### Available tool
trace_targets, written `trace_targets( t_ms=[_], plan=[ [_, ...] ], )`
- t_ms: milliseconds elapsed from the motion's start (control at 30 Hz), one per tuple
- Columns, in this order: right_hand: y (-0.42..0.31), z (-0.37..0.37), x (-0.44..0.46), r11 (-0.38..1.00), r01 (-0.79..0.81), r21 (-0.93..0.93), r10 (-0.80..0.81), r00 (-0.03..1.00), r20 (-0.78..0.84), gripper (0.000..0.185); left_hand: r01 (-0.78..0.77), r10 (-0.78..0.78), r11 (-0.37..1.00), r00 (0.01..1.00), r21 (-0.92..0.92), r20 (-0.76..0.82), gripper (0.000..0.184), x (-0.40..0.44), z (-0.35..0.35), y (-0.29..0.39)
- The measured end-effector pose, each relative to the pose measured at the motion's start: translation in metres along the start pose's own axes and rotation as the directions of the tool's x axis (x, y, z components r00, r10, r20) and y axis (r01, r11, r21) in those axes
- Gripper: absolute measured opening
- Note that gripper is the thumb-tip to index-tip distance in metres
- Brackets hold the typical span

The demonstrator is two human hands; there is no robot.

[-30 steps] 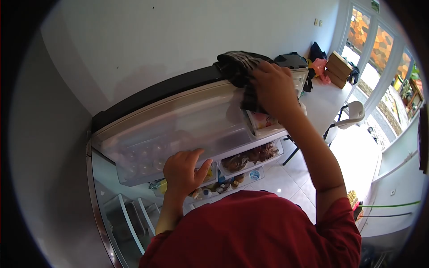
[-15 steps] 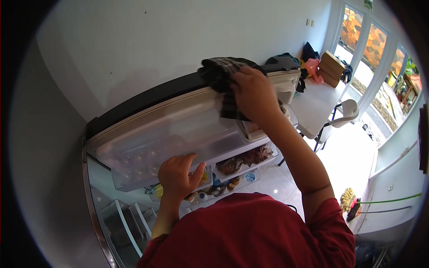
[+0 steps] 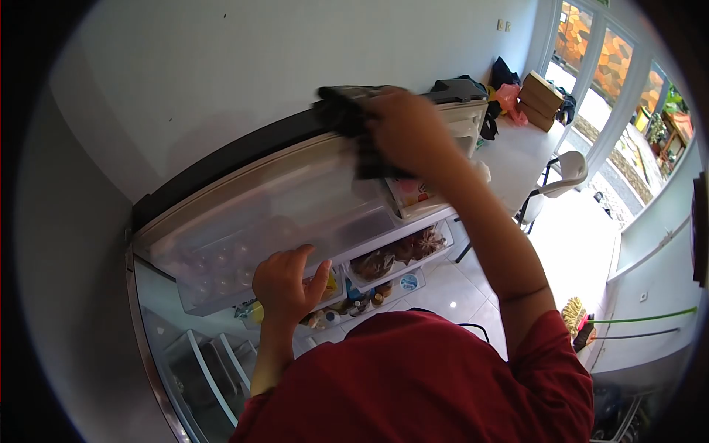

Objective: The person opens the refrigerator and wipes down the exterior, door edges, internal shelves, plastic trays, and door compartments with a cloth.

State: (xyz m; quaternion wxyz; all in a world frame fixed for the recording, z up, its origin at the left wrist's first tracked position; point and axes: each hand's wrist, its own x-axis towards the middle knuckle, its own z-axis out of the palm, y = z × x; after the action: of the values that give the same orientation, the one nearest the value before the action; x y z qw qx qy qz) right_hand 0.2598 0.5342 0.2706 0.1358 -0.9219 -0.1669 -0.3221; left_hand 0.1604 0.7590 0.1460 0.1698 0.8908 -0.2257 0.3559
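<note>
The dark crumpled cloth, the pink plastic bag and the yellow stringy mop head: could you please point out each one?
Dark crumpled cloth [image 3: 346,114]: head view, on its bunched upper part.
Pink plastic bag [image 3: 508,99]: head view, middle of its visible side.
Yellow stringy mop head [image 3: 572,315]: head view, on its strands.

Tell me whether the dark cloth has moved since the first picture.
Yes. Judged against the fridge door, the dark cloth in the right hand has shifted along its dark edge toward the picture's left.
</note>
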Motion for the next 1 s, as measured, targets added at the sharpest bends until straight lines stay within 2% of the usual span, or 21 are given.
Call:
trace_targets(
  t_ms=[33, 100, 133, 200, 233, 300, 333, 400, 467, 533, 567, 600, 667, 700, 767, 800, 833, 867, 900, 967, 1000],
  plan=[
    [-0.020, 0.007, -0.001, 0.999, 0.033, -0.013, -0.033, 0.999, -0.005, 0.018, 0.002, -0.001, 1.000, 1.000, 0.006, -0.007, 0.029, 0.000, 0.001, 0.000],
    [-0.048, 0.025, -0.002, 0.982, 0.149, 0.117, -0.144, 0.989, -0.045, 0.017, -0.030, 0.031, 0.999, 0.999, 0.030, -0.023, 0.029, 0.000, 0.003, -0.002],
    [-0.057, 0.031, -0.004, 0.982, 0.149, 0.115, -0.145, 0.988, -0.045, 0.017, -0.058, 0.061, 0.997, 0.997, 0.055, -0.039, 0.029, 0.000, 0.003, -0.004],
    [-0.066, 0.037, -0.005, 0.906, 0.400, 0.136, -0.349, 0.891, -0.292, 0.021, -0.059, 0.061, 0.997, 0.997, 0.054, -0.051, 0.030, -0.001, 0.005, -0.005],
    [-0.064, 0.034, -0.004, 0.905, 0.404, 0.135, -0.353, 0.889, -0.291, 0.021, -0.057, 0.060, 0.997, 0.996, 0.057, -0.059, 0.030, -0.001, 0.005, -0.005],
    [-0.053, 0.023, 0.000, 0.860, 0.381, 0.339, -0.370, 0.924, -0.099, 0.029, -0.042, 0.045, 0.997, 0.998, 0.064, -0.053, 0.031, -0.001, 0.004, -0.004],
    [-0.045, 0.017, 0.001, 0.857, 0.384, 0.342, -0.374, 0.922, -0.098, 0.029, -0.032, 0.035, 0.997, 0.998, 0.069, -0.043, 0.031, -0.001, 0.003, -0.003],
    [-0.023, 0.003, -0.003, 0.630, 0.335, 0.701, -0.445, 0.895, -0.028, 0.036, -0.014, 0.016, 0.998, 0.999, 0.056, -0.031, 0.032, -0.001, 0.001, -0.001],
    [-0.001, -0.019, -0.018, 0.674, 0.268, 0.688, -0.304, 0.950, -0.072, 0.039, 0.006, -0.006, 0.999, 1.000, 0.041, -0.016, 0.033, -0.001, 0.000, -0.001],
    [0.035, -0.037, -0.036, 0.876, 0.255, 0.409, -0.225, 0.967, -0.119, 0.041, -0.016, 0.017, 1.000, 1.000, 0.017, -0.026, 0.033, -0.001, -0.002, 0.000],
    [0.050, -0.048, -0.049, 0.945, 0.123, 0.304, -0.118, 0.992, -0.036, 0.043, -0.008, 0.008, 1.000, 0.999, 0.018, -0.032, 0.033, -0.001, -0.003, 0.000],
    [0.060, -0.057, -0.065, 0.983, -0.007, 0.184, 0.001, 0.999, 0.034, 0.046, 0.003, -0.003, 1.000, 1.000, 0.015, -0.004, 0.034, -0.001, -0.004, 0.001],
    [0.071, -0.058, -0.094, 0.989, -0.100, -0.105, 0.108, 0.992, 0.072, 0.050, 0.022, -0.022, 1.000, 1.000, 0.012, 0.023, 0.035, -0.001, -0.006, 0.002],
    [0.073, -0.055, -0.103, 0.990, -0.097, -0.102, 0.106, 0.991, 0.080, 0.050, 0.014, -0.014, 1.000, 0.999, -0.002, 0.038, 0.036, 0.000, -0.008, 0.003],
    [0.076, -0.050, -0.113, 0.972, -0.232, -0.024, 0.231, 0.943, 0.241, 0.047, 0.007, -0.006, 1.000, 0.998, -0.016, 0.057, 0.036, 0.003, -0.012, 0.003],
    [0.076, -0.050, -0.116, 0.972, -0.232, -0.024, 0.231, 0.942, 0.245, 0.047, 0.067, -0.059, 0.996, 0.993, -0.066, 0.107, 0.035, 0.004, -0.015, 0.005],
    [0.076, -0.052, -0.117, 0.970, -0.237, 0.051, 0.217, 0.944, 0.250, 0.044, 0.128, -0.110, 0.985, 0.982, -0.114, 0.157, 0.034, 0.005, -0.017, 0.006],
    [0.077, -0.054, -0.118, 0.962, -0.241, 0.125, 0.204, 0.946, 0.252, 0.041, 0.130, -0.111, 0.985, 0.982, -0.116, 0.156, 0.034, 0.006, -0.018, 0.006],
    [0.080, -0.055, -0.118, 0.963, -0.240, 0.123, 0.204, 0.946, 0.253, 0.041, 0.125, -0.102, 0.979, 0.985, -0.161, 0.141, 0.034, 0.006, -0.020, 0.004],
    [0.085, -0.055, -0.116, 0.933, -0.185, 0.309, 0.144, 0.978, 0.152, 0.030, 0.118, -0.094, 0.972, 0.988, -0.204, 0.125, 0.034, 0.009, -0.022, 0.004],
    [0.084, -0.054, -0.114, 0.933, -0.182, 0.310, 0.141, 0.979, 0.151, 0.030, 0.073, -0.053, 0.968, 0.995, -0.240, 0.089, 0.034, 0.012, -0.021, 0.006]
  ],
)
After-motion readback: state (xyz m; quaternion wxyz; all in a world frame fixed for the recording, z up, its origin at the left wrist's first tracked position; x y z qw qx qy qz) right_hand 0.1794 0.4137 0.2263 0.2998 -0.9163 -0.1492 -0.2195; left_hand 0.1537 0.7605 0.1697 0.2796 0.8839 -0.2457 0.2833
